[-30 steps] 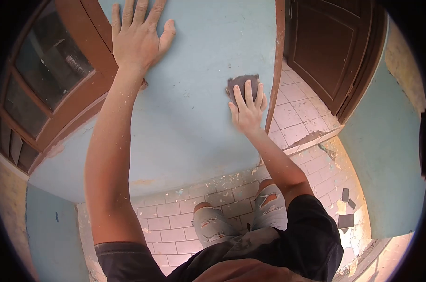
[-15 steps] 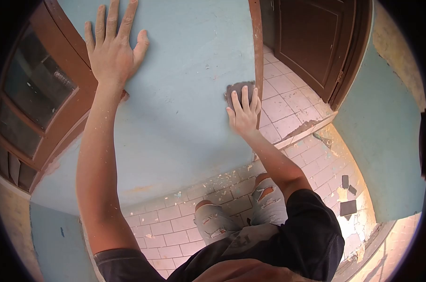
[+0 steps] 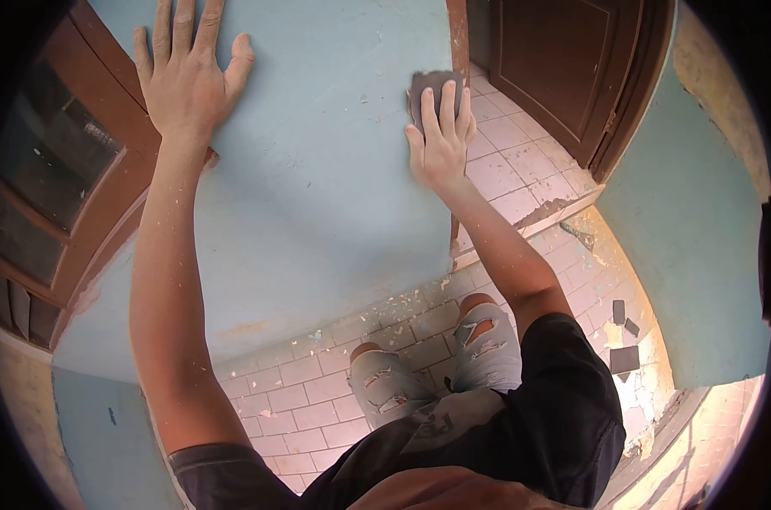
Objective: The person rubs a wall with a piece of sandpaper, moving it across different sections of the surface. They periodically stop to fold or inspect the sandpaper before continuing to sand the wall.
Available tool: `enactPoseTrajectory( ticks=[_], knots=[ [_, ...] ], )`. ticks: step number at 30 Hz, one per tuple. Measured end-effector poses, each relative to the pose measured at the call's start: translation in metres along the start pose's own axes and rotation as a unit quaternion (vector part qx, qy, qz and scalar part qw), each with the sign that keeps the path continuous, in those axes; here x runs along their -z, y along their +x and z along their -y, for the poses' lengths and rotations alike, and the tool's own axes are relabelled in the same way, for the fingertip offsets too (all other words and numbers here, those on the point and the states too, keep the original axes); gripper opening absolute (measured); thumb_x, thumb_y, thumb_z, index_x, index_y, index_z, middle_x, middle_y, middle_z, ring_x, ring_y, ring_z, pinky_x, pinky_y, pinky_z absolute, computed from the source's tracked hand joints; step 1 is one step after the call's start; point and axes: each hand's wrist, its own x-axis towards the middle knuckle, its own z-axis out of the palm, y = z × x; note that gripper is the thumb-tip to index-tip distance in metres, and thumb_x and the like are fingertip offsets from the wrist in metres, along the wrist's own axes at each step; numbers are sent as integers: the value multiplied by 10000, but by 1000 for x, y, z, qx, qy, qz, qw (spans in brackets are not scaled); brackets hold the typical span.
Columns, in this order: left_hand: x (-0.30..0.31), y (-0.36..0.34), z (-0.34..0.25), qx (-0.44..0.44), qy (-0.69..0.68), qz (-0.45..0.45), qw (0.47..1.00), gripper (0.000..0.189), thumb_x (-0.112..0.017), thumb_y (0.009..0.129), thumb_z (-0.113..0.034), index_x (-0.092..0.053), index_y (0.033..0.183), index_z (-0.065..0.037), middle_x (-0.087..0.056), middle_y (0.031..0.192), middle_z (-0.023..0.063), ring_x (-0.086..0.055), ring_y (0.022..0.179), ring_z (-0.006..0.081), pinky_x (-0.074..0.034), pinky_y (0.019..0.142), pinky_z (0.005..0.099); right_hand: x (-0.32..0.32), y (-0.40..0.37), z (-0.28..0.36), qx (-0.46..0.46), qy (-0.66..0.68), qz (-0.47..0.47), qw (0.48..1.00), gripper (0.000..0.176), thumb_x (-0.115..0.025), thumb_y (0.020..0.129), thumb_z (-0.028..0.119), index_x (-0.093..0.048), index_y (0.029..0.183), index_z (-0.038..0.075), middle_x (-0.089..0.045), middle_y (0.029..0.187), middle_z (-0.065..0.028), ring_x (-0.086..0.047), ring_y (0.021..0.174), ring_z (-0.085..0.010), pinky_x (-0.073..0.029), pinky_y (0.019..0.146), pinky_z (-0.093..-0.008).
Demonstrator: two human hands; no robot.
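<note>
A light blue wall point(image 3: 317, 204) with small chips and marks fills the middle of the view. Flat against its upper left part lies my left hand point(image 3: 185, 89), fingers spread and nothing in it. My right hand point(image 3: 440, 140) presses a dark grey sanding sheet point(image 3: 428, 82) onto the wall near its right edge, beside the brown door frame. The sheet sticks out above and left of the fingers; the rest is hidden under them.
A brown wooden window point(image 3: 105, 178) stands at the left. At the right are a brown door point(image 3: 564, 72), a raised sill point(image 3: 538, 223), a scraper point(image 3: 579, 235) and dark sheet pieces point(image 3: 624, 359) on the tiled floor point(image 3: 317, 391), among paint flakes.
My right hand has slid up the wall with the sanding sheet. My left hand appears slightly higher and further left, and the whole view has shifted a little.
</note>
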Motion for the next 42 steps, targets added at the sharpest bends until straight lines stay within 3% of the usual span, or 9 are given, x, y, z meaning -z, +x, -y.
enactPoseTrajectory(
  ticks=[4,13,17,18,19,23,27,34,42],
  knots=[
    [-4,0,0,7,51,-2,999,849,-587,887,-332,-272,1660,-173,-175,1739,112,-138,1607,305,-75,1322,528,17,182,16,-13,43,6,999,630,-549,1048,345,-383,1608,109,-253,1701,-193,-180,1566,-424,-161,1257,-571],
    [2,0,-2,11,14,10,1000,833,-577,896,-337,-281,1657,-171,-185,1736,121,-147,1605,315,-83,1319,534,12,-87,-28,60,-41,123,990,551,-581,1019,482,-600,1471,167,-457,1596,-184,-327,1485,-497,-283,1152,-584],
    [-3,-1,0,4,9,1,1000,836,-578,895,-350,-282,1657,-176,-183,1736,121,-148,1604,316,-82,1319,535,-2,159,19,92,-18,-39,995,613,-641,969,517,-584,1483,189,-417,1634,-104,-301,1500,-461,-260,1153,-617],
    [-2,-1,1,2,3,3,1000,833,-577,898,-357,-283,1657,-178,-178,1738,118,-145,1605,315,-78,1320,535,6,202,26,10,-49,121,991,606,-614,989,499,-554,1510,196,-409,1640,-82,-297,1503,-448,-289,1138,-627],
    [-2,0,3,2,-2,5,1000,830,-575,902,-365,-283,1657,-179,-173,1739,115,-142,1606,314,-75,1320,536,20,225,43,44,-24,-2,999,652,-516,1063,372,-330,1632,112,-211,1716,-187,-144,1580,-414,-136,1274,-562],
    [-2,-1,7,-12,-19,26,999,806,-562,920,-391,-296,1655,-195,-161,1745,105,-131,1611,306,-66,1320,542,-3,90,19,42,-49,-4,998,556,-590,1001,514,-606,1466,210,-433,1626,-112,-342,1488,-467,-321,1144,-609],
    [-7,-6,2,-9,-9,21,1000,794,-547,927,-428,-303,1655,-224,-155,1748,99,-137,1612,285,-59,1322,539,7,-100,-22,72,-22,155,985,537,-552,1021,546,-638,1450,235,-453,1623,-128,-301,1523,-478,-224,1198,-629],
    [-5,-5,5,4,-36,70,997,845,-533,930,-474,-219,1677,-233,-145,1751,96,-140,1611,280,-45,1321,530,19,265,71,67,-30,26,997,677,-491,1068,409,-296,1646,117,-167,1730,-181,-98,1594,-407,-109,1288,-560],
    [-23,-5,-1,78,-87,-111,987,758,-545,982,-483,-327,1650,-199,-303,1713,37,-291,1570,236,-198,1291,506,-10,-2,21,143,-12,106,984,548,-563,1006,560,-601,1490,305,-431,1648,-64,-321,1535,-408,-190,1230,-600]
  ],
)
